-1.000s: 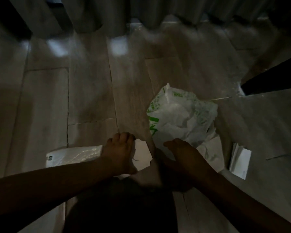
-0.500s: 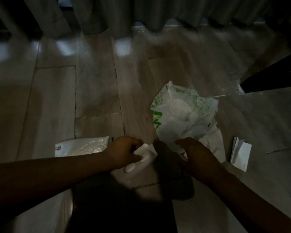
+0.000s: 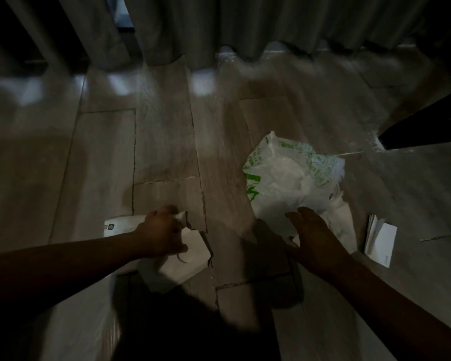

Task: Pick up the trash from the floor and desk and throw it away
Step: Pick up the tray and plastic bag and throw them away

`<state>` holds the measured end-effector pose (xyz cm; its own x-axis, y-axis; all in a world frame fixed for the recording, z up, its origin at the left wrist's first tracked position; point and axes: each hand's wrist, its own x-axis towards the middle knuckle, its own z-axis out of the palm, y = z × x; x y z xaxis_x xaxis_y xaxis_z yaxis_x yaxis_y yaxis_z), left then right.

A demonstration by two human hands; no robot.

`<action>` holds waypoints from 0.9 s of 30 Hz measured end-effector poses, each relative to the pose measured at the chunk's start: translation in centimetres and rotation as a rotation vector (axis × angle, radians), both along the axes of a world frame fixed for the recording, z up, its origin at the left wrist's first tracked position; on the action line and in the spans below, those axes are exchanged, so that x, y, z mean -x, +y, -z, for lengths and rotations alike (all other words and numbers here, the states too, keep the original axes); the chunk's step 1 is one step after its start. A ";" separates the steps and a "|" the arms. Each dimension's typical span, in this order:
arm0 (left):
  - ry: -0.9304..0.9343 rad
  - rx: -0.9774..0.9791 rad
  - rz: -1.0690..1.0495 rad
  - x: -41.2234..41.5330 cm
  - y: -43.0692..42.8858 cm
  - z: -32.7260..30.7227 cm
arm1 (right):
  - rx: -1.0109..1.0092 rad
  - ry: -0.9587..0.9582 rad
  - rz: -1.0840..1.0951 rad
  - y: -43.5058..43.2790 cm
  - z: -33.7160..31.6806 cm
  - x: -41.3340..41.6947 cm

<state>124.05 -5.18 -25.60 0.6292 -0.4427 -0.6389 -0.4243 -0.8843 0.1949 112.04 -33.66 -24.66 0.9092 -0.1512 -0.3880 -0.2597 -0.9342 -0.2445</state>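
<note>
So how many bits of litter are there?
4: white paper sheet in the left hand; flat white packet behind that wrist; green-printed white plastic bag by the right hand; folded white paper far right. More may hide under the bag.

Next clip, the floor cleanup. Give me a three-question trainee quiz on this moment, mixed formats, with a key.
1. True or false: the left hand grips a white paper sheet.
2. What colour is the print on the plastic bag? A red, B green, C blue.
3. Fill in: the folded paper lies on the floor to the ___ of the right hand.

Key: 1 true; 2 B; 3 right.
</note>
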 end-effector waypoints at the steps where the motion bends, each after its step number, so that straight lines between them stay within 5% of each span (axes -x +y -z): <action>1: -0.005 -0.003 0.038 -0.2 0.1 0.2 | 0.016 -0.009 0.023 -0.5 0.3 0.3; 8: -0.032 0.035 0.142 -0.1 -1.7 0.7 | 0.037 0.034 0.219 -3.9 1.6 1.8; 18: -0.014 0.467 0.172 1.6 -6.4 0.4 | 0.001 -0.057 0.473 -8.7 2.4 2.9; 27: 0.054 0.525 -0.005 2.4 -8.9 0.4 | -0.109 0.012 0.694 -11.6 3.4 4.9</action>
